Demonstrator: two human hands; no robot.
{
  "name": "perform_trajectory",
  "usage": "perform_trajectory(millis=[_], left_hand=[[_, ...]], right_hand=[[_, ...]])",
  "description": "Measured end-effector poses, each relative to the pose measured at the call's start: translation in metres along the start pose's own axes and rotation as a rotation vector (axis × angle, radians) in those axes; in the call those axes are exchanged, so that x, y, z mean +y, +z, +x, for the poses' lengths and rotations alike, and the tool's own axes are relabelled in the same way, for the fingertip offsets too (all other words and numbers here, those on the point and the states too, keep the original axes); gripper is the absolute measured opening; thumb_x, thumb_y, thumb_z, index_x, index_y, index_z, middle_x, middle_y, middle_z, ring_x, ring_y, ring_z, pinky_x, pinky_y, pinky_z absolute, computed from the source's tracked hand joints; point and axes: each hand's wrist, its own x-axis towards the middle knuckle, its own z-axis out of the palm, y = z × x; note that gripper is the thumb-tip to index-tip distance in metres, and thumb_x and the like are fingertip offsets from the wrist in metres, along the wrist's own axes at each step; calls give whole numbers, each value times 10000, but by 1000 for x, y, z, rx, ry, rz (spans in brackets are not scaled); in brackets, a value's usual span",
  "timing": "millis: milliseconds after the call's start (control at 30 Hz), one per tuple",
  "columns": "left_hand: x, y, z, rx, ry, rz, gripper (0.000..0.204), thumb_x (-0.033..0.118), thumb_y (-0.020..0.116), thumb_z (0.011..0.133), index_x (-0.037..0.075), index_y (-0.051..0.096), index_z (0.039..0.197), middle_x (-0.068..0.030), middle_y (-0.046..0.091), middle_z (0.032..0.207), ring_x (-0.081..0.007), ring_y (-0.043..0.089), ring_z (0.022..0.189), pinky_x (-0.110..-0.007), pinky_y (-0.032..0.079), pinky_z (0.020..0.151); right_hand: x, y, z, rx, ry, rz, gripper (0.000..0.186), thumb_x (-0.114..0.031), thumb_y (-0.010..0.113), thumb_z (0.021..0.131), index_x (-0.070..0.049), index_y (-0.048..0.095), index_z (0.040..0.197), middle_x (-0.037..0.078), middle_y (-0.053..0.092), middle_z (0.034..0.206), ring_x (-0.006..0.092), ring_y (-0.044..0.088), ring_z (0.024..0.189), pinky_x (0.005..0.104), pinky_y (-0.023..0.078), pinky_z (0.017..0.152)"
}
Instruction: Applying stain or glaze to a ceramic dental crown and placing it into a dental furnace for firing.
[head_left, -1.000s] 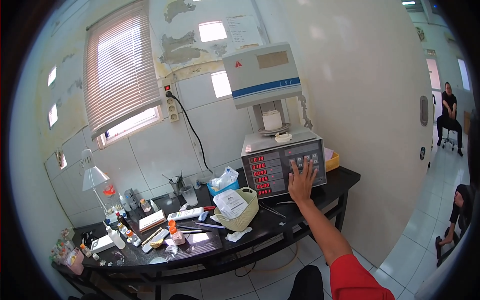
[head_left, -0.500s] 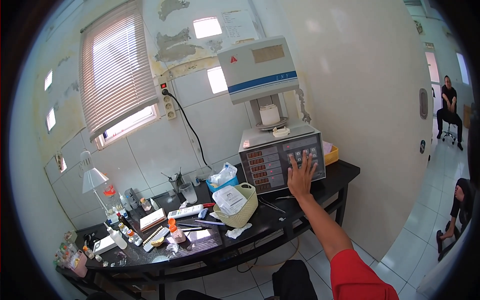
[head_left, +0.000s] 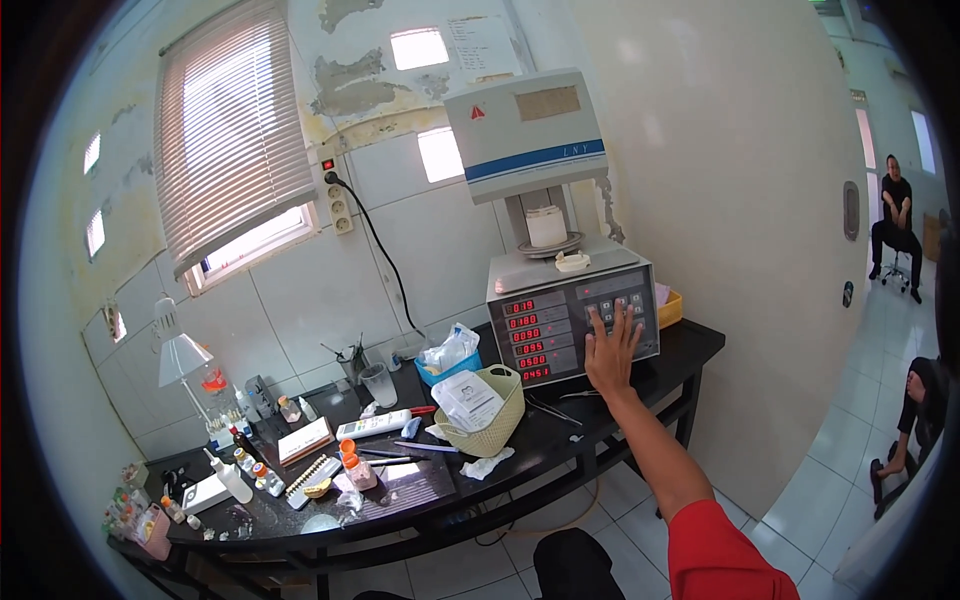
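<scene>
My right hand [head_left: 613, 352] rests over the keypad [head_left: 613, 305] of a grey dental porcelain furnace [head_left: 640, 355], fingers spread and fingertips at the buttons. It holds nothing. Lit red digit displays [head_left: 526, 338] stack up left of the hand. Above the base, the furnace's pale head with a blue stripe [head_left: 530, 140] is apart from a round platform carrying a white cylinder [head_left: 547, 228]. On top of the base sits a small cream-coloured piece [head_left: 572, 262]. Part of the keypad is covered by my fingers. My left hand is out of view.
Left of the furnace stand a green basket [head_left: 508, 412] and a blue basket [head_left: 430, 376] with packets. Tweezers [head_left: 553, 411] lie by the furnace. Bottles [head_left: 232, 478], a lamp [head_left: 184, 355] and notebooks crowd the black table [head_left: 400, 520]. Two people sit at the far right.
Red digits on the furnace's displays now look brighter and more are lit. My right hand stays at the keypad; the whole scene has shifted slightly in the picture.
</scene>
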Motion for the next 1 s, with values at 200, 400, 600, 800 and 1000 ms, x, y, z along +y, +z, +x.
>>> perform_trajectory(millis=[200,400,600,800,1000], left_hand=[[-34,48,-16,-295,134,266,477,349,519,962,51,567,1331,-246,618,1236,-411,590,1136,-478,473,965],[-115,143,-26,-432,81,349,482,384,510,948,67,598,1300,-254,625,1244,-435,596,1142,-480,476,983],[-60,150,-34,-326,-164,254,425,417,523,940,107,646,1203,-220,655,1202,-413,620,1113,-479,495,957],[-51,147,-41,-375,-121,259,409,396,544,937,91,639,1193,-216,668,1169,-402,629,1099,-478,495,952],[-48,142,-37,-372,-166,266,422,371,590,898,81,648,1201,-202,670,1184,-380,633,1114,-458,493,965]], right_hand=[[-1,7,7,61,-49,-26,536,-232,593,941,-191,455,1457,208,240,1578,455,187,1461,674,153,1135],[-4,21,10,52,-69,-39,515,-236,573,957,-200,455,1458,199,243,1572,456,193,1457,676,164,1128],[10,15,4,64,-77,-141,476,-269,561,965,-209,491,1433,200,258,1556,456,182,1458,685,160,1127],[2,14,4,68,-93,-95,467,-292,545,977,-199,492,1431,205,259,1552,462,177,1456,693,163,1121],[3,17,6,62,-87,-104,469,-299,543,979,-218,485,1437,208,248,1556,465,175,1454,694,157,1119]])
